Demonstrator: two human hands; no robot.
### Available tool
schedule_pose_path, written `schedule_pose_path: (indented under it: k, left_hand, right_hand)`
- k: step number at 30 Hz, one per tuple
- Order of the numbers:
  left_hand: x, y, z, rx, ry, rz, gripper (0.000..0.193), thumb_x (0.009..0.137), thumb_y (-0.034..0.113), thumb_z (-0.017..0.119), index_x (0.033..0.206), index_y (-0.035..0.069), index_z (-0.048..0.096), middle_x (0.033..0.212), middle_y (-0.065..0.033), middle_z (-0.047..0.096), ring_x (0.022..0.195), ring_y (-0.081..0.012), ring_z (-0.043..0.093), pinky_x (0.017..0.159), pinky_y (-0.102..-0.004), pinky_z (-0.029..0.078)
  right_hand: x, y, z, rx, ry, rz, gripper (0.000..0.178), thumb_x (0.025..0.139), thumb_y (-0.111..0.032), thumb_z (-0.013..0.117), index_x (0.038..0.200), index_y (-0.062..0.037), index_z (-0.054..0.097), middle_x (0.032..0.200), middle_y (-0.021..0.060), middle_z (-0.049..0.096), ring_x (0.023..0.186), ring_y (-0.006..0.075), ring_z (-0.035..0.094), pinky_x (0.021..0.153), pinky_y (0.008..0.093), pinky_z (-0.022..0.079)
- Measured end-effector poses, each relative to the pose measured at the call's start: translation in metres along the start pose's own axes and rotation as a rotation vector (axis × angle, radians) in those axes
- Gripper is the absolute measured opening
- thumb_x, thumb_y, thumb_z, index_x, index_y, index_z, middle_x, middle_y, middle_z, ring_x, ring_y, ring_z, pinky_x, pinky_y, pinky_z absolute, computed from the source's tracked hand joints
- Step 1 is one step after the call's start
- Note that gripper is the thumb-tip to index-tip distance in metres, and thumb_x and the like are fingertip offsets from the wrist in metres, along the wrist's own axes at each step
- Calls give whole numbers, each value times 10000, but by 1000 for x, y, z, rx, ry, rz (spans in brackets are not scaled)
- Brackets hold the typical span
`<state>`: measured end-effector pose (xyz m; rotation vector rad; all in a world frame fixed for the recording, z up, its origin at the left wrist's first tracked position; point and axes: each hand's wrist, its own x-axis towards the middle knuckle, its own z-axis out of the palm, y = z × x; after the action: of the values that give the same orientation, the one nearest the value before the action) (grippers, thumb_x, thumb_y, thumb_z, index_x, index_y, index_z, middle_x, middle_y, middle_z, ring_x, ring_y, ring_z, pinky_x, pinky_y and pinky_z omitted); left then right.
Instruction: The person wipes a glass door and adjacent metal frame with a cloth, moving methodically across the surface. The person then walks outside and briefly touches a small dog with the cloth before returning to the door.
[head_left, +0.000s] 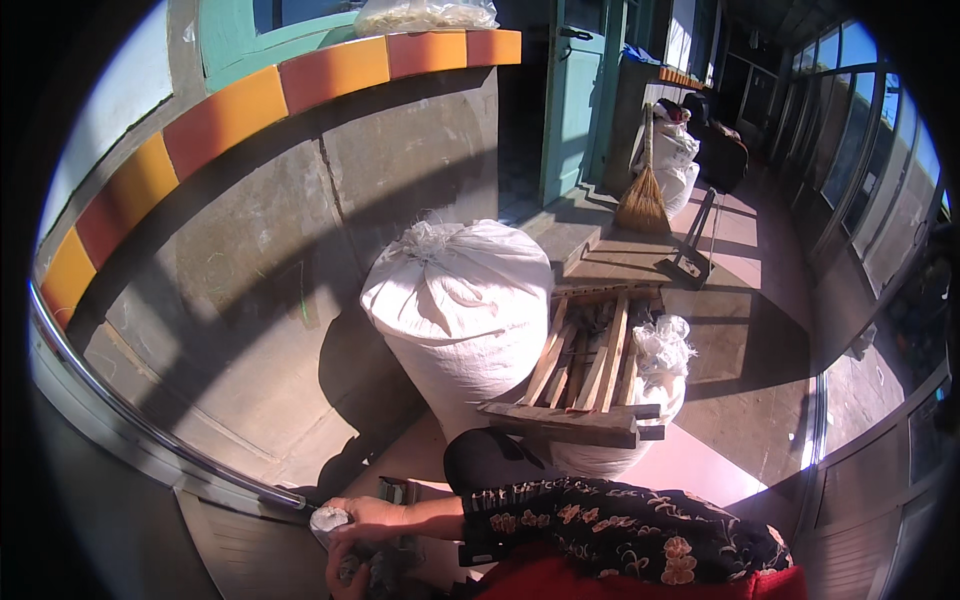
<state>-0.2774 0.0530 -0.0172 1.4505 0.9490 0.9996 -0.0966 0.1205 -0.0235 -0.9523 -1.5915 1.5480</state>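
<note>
Hard sunlight from the right-hand windows, deep slanting shadows across wall and floor, heavy fisheye bending, black rim.

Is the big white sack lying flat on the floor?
No, the big white sack stands upright, tied at its top, beside a wooden frame.

A sack [455, 310] stands right of the wall [250, 250]; a pallet [590, 370] leans on its right; a broom [642, 190] stands behind.

The lower hand [345, 577] and the dark bundle [385, 572] it touches are cut off by the bottom edge
</note>
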Motion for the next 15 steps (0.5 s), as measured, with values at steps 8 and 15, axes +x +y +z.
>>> schedule_pose_path:
  k: [8, 15]
  left_hand:
    - [13, -8, 11, -28, 60, -11, 388, 799, 17, 579, 1185, -8, 604, 1274, -147, 591, 1190, -229, 532, 1042, -368, 401]
    - [11, -7, 14, 114, 88, -158, 341, 781, 25, 633, 1118, -20, 658, 1122, -101, 635, 1052, -173, 593, 938, -315, 453]
  right_hand:
    - [-12, -17, -32, -20, 255, -66, 419, 876, -105, 655, 1287, -69, 584, 1154, 112, 672, 1082, 198, 622, 970, 309, 474]
    - [-11, -48, -45, -129, 355, -210, 451, 873, -33, 654, 1317, -91, 602, 1197, 88, 626, 1112, 204, 599, 986, 305, 456]
